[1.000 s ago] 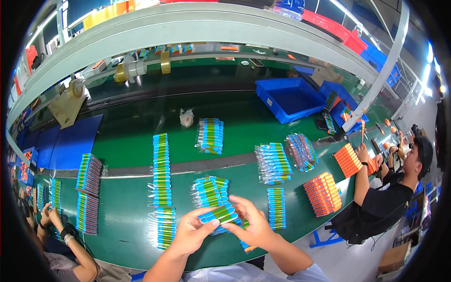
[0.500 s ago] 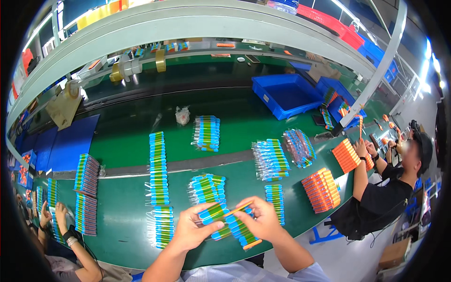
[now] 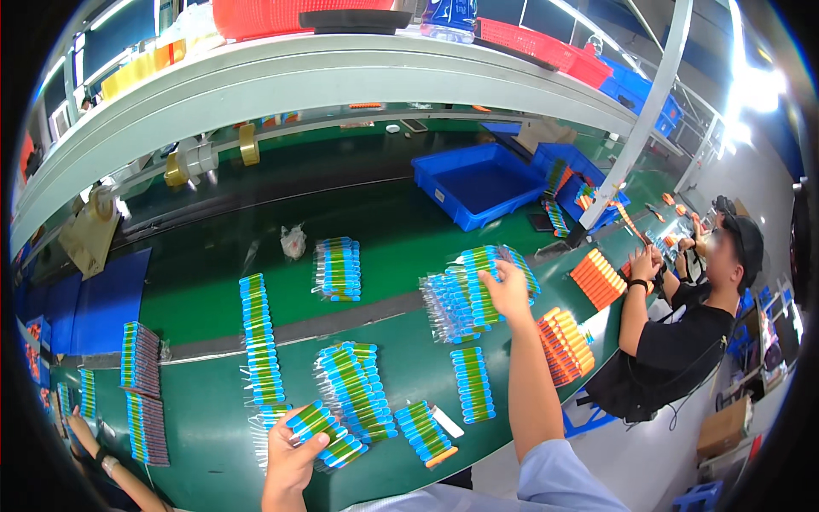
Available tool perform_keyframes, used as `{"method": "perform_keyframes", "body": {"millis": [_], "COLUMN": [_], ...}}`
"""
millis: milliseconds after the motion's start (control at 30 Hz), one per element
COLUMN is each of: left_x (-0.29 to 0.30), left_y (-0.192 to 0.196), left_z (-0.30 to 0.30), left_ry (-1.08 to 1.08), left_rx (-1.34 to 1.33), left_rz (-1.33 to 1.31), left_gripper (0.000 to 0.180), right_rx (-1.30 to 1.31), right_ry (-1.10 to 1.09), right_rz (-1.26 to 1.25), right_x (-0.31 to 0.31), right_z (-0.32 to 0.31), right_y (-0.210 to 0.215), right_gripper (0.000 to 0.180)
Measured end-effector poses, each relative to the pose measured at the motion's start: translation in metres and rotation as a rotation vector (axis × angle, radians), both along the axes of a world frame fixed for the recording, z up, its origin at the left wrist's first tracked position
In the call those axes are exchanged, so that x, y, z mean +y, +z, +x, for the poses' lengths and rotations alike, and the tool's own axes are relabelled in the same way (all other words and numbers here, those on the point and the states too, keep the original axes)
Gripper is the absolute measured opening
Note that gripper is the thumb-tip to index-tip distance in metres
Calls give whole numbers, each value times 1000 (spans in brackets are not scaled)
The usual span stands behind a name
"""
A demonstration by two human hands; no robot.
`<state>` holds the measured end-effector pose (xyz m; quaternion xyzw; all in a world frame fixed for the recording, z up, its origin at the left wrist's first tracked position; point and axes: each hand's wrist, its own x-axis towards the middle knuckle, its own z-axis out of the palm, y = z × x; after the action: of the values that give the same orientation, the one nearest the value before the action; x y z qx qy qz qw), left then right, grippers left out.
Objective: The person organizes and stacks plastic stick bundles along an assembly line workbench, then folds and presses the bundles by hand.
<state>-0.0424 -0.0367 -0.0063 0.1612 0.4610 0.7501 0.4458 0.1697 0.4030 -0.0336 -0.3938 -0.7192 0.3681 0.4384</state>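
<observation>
My left hand (image 3: 290, 459) is closed on a strip of blue-and-green sticks (image 3: 322, 427), thumb on top, low over the table's near edge. My right hand (image 3: 509, 292) reaches out to the right, its thumb and fingers pinching another blue-and-green strip (image 3: 479, 271) on a pile of wrapped strips (image 3: 448, 307). Between my arms lies a short strip with an orange end stick (image 3: 425, 433), beside a small white piece (image 3: 446, 421). A heap of strips (image 3: 350, 384) sits just beyond my left hand. One more strip (image 3: 473, 386) lies left of my right forearm.
Long rows of strips (image 3: 260, 341) and stacks (image 3: 141, 367) stand to the left. Orange stacks (image 3: 565, 346) are at right, near a person in black (image 3: 682, 328). A blue tray (image 3: 478, 192) stands behind, under an overhead shelf beam (image 3: 341, 72). Another person's arm (image 3: 111, 465) shows lower left.
My hands have parted. The right moved away to the pile at right; the left shifted left, still holding a strip. The orange-ended strip now lies on the table. The view has turned.
</observation>
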Motion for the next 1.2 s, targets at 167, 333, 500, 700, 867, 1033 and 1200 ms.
{"method": "perform_keyframes", "body": {"millis": [167, 333, 500, 700, 867, 1033, 1200], "left_x": [2, 7, 17, 45, 13, -6, -16], "left_y": [4, -8, -10, -11, -35, -26, -33], "left_z": [0, -5, 2, 38, 27, 31, 34], "left_ry": [-46, -130, -242, -17, -175, -362, -166], "left_rx": [-61, -179, -192, 190, 148, 147, 29], "left_rz": [32, 60, 84, 236, 110, -74, -85], "left_gripper": [47, 23, 22, 42, 50, 25, 21], "right_rx": [-724, -304, 13, 202, -67, -357, 52], "right_ry": [-100, -202, 699, 937, 704, 619, 872], "right_rz": [206, 554, -271, -447, -302, -165, -552], "right_x": [-22, -68, -202, -297, -310, -305, -309], "right_z": [-26, -29, -38, -50, -43, -43, -42], "right_y": [-13, 28, 59, 25, 31, 46, 31], "right_gripper": [57, 37, 33, 80, 56, 51, 28]}}
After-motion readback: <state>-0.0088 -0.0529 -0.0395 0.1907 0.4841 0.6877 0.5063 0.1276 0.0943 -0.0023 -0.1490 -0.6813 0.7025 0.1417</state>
